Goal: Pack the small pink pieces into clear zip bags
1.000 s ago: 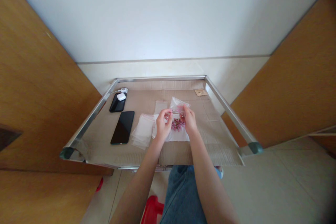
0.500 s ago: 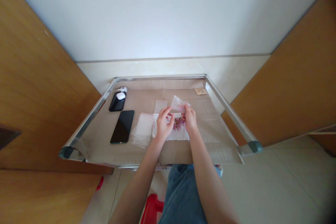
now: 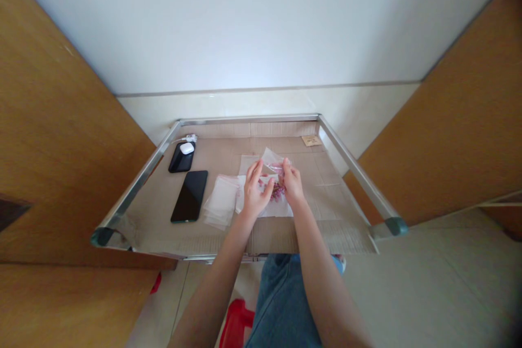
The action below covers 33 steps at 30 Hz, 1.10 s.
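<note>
A small clear plastic bag (image 3: 271,159) is pinched in my right hand (image 3: 292,182), tilted up over a white sheet (image 3: 269,210). Something pink shows through its lower part. On the sheet lies a pile of small pink dried buds (image 3: 278,191), partly hidden by my hands. My left hand (image 3: 254,191) is beside the bag's left edge with thumb and fingers apart; its fingertips come close to the bag, and I cannot tell whether they touch it. Left of that hand rests a stack of empty clear bags (image 3: 221,200). Another flat clear bag (image 3: 246,162) lies behind my left fingers.
A large black phone (image 3: 190,196) lies left of the bags. Behind it, a white earbud case (image 3: 187,148) sits on a smaller black phone (image 3: 176,162), near a white charger (image 3: 190,138). A brown packet (image 3: 311,141) lies back right. Metal rails (image 3: 354,163) border the cardboard-covered surface (image 3: 326,196).
My left thumb and fingers have spread apart from a pinch. The bag in my right hand has shifted and tilted, moving slightly left between the last two frames.
</note>
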{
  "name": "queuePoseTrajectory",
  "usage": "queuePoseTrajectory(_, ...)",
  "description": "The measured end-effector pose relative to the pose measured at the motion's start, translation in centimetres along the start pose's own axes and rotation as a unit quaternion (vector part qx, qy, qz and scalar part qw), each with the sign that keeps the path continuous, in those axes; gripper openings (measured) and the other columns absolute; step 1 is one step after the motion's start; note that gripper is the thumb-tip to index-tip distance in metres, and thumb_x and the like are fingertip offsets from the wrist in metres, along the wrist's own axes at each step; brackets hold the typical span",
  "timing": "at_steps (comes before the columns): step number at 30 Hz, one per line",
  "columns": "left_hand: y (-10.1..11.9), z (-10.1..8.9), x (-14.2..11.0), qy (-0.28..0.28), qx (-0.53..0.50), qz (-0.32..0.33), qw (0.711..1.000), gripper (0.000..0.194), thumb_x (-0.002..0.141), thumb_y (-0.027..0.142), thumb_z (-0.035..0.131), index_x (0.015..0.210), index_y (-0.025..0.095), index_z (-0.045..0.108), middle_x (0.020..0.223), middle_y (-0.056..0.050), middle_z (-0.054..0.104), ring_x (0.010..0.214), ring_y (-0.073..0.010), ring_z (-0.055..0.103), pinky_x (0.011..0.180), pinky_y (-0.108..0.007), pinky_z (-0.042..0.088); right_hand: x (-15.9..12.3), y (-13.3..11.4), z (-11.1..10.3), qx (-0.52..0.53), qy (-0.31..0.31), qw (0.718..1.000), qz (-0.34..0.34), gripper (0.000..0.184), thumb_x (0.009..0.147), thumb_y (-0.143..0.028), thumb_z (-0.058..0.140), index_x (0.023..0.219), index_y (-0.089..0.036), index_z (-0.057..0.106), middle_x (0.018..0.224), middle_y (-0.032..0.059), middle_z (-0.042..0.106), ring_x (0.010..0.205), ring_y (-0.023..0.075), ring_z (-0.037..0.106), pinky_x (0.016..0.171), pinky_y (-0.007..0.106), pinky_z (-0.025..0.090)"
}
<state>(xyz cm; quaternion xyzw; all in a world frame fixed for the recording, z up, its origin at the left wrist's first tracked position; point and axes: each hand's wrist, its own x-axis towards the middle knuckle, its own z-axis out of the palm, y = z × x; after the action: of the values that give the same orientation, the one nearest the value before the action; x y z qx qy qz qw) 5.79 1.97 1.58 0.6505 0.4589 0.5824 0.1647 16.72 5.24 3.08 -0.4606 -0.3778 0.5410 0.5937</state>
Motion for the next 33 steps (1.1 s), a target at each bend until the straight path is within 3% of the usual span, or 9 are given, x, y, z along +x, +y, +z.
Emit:
queuePoseTrajectory(7,0.01,-0.02,0.0,0.012,0.009,0.004,1.0,0.055,0.082,0.033,0.055,0.134,0.025,0.038,0.132,-0.014,0.044,0.082,-0.0134,0.063,0.07,-0.028,0.055,0.03,0.06,0.09,0.007,0.008,1.0,-0.01,0.058,0.071,-0.069,0.049,0.079,-0.015,0.068,0.04,-0.0096,0.026,0.034,0.0054,0.017,0.036,0.023,0.012)
queuePoseTrajectory(11,0.21,-0.04,0.02,0.011,0.01,0.011,1.0,0.056,0.082,0.032,0.055,0.134,0.025,0.037,0.131,-0.014,0.044,0.081,-0.0133,0.063,0.067,-0.026,0.055,-0.14,-0.17,0.29,0.045,0.005,0.999,0.011,0.057,0.07,-0.068,0.051,0.084,-0.015,0.067,0.042,-0.0087,0.033,0.033,0.0048,0.019,0.034,0.023,0.012)
queuePoseTrajectory(14,0.29,-0.08,0.06,0.017,0.014,0.017,1.0,0.057,0.082,0.032,0.056,0.135,0.025,0.037,0.132,-0.014,0.043,0.081,-0.0132,0.063,0.068,-0.026,0.054,-0.19,-0.18,0.39,0.073,-0.02,0.996,0.036,0.054,0.071,-0.066,0.052,0.085,-0.015,0.065,0.039,-0.0103,0.029,0.031,0.0043,0.016,0.032,0.022,0.011)
queuePoseTrajectory(18,0.41,-0.17,0.1,0.02,0.014,0.018,1.0,0.058,0.082,0.031,0.056,0.135,0.025,0.035,0.132,-0.014,0.042,0.082,-0.0131,0.062,0.069,-0.027,0.054,-0.11,-0.02,0.4,0.093,-0.054,0.991,0.082,0.047,0.072,-0.063,0.052,0.08,-0.018,0.061,0.038,-0.0118,0.024,0.031,0.0041,0.012,0.032,0.02,0.009)
queuePoseTrajectory(25,0.52,-0.2,0.04,0.023,0.006,0.011,1.0,0.058,0.081,0.031,0.057,0.135,0.025,0.036,0.132,-0.015,0.042,0.081,-0.0129,0.062,0.068,-0.026,0.054,0.06,0.03,0.31,0.156,-0.056,0.981,0.105,0.037,0.07,-0.055,0.059,0.063,-0.021,0.047,0.036,-0.0122,0.023,0.031,0.0037,0.009,0.032,0.02,0.005)
queuePoseTrajectory(33,-0.06,0.02,-0.05,0.036,0.021,0.029,0.999,0.059,0.081,0.032,0.057,0.135,0.024,0.036,0.131,-0.015,0.043,0.08,-0.0121,0.063,0.066,-0.026,0.055,0.07,0.19,0.19,0.156,-0.088,0.98,0.091,0.035,0.07,-0.053,0.059,0.077,-0.018,0.059,0.042,-0.0086,0.042,0.03,0.002,0.014,0.031,0.02,0.006)
